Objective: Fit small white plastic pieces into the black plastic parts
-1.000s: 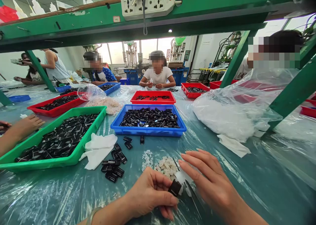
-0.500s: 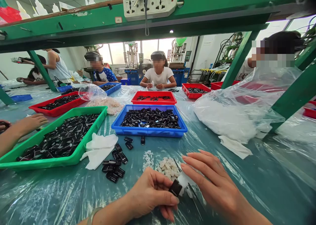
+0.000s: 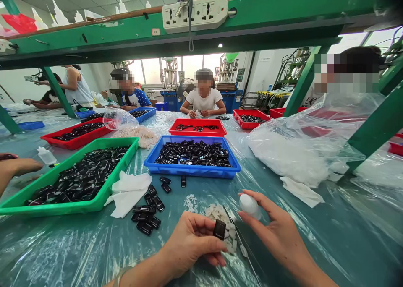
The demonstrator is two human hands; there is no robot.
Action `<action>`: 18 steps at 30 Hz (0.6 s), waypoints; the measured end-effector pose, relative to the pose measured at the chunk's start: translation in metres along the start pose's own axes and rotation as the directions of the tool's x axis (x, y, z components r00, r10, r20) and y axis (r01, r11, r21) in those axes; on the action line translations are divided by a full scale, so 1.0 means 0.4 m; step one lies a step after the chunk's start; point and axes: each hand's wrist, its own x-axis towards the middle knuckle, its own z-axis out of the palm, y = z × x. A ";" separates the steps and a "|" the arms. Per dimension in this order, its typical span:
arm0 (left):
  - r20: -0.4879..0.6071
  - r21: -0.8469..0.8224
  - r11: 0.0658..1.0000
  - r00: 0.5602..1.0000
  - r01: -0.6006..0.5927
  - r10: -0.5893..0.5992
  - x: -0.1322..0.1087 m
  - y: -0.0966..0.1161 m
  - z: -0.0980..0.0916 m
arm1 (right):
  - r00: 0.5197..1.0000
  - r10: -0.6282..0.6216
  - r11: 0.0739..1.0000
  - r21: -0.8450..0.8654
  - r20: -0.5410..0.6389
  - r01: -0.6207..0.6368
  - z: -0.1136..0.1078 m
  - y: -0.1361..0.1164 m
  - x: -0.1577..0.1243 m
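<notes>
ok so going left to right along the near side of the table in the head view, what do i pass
green tray → white cloth → loose black pieces → left hand pinching a black piece → right hand holding a small white bottle

You had bright daylight from the windows point(image 3: 151, 69) at upper centre; glare streaked the plastic-covered desk point(image 3: 78, 245), the frame's edges bowed, and your left hand point(image 3: 192, 245) showed sharp.

Nothing here is legible; the small sticker point(image 3: 155, 31) on the green beam point(image 3: 267, 14) seems printed, but it is too blurred to read.
</notes>
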 end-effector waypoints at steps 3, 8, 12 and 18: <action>-0.021 -0.009 1.000 1.000 -0.022 0.021 -0.003 0.002 0.002 | 0.975 0.220 0.963 0.156 0.028 -0.221 0.008 0.025 0.008; -0.027 -0.028 0.998 0.998 -0.050 0.049 -0.005 0.000 0.000 | 0.962 0.271 0.927 0.258 0.036 -0.271 0.020 0.050 0.024; -0.051 -0.045 0.996 0.996 -0.077 0.074 -0.001 -0.009 -0.001 | 0.950 0.310 0.904 0.297 0.035 -0.306 0.024 0.052 0.028; -0.092 0.015 0.996 0.991 -0.093 0.094 0.002 -0.018 0.000 | 0.935 0.351 0.888 0.302 0.046 -0.348 0.027 0.050 0.026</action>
